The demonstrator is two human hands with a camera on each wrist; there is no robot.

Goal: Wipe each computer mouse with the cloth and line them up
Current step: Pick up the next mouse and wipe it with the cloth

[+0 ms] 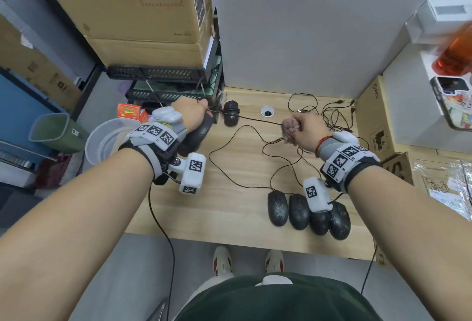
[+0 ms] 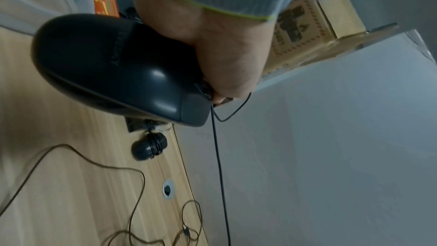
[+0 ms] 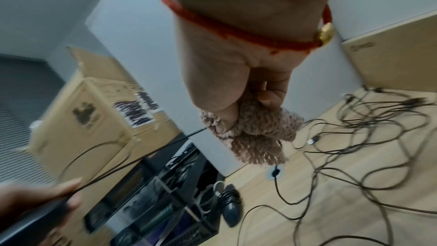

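Observation:
My left hand (image 1: 190, 114) grips a black mouse (image 1: 196, 135) above the desk's left edge; in the left wrist view the same mouse (image 2: 113, 66) fills the palm (image 2: 220, 48). Its cable (image 1: 255, 120) runs taut to my right hand (image 1: 306, 129), which clutches a bunched pinkish cloth (image 1: 290, 130) around the cable. The cloth (image 3: 255, 134) hangs below the curled fingers (image 3: 269, 98). Several black mice (image 1: 309, 212) lie side by side in a row near the front right. Another mouse (image 1: 231, 112) with its cable wound round it sits at the back.
Loose cables (image 1: 255, 165) snake across the wooden desk (image 1: 217, 213), tangled at the back right (image 1: 332, 114). A cable hole (image 1: 267, 111) is at the back. Cardboard boxes (image 1: 143, 9) on a black rack stand left; a phone (image 1: 452, 101) and orange bottle (image 1: 454, 55) lie right.

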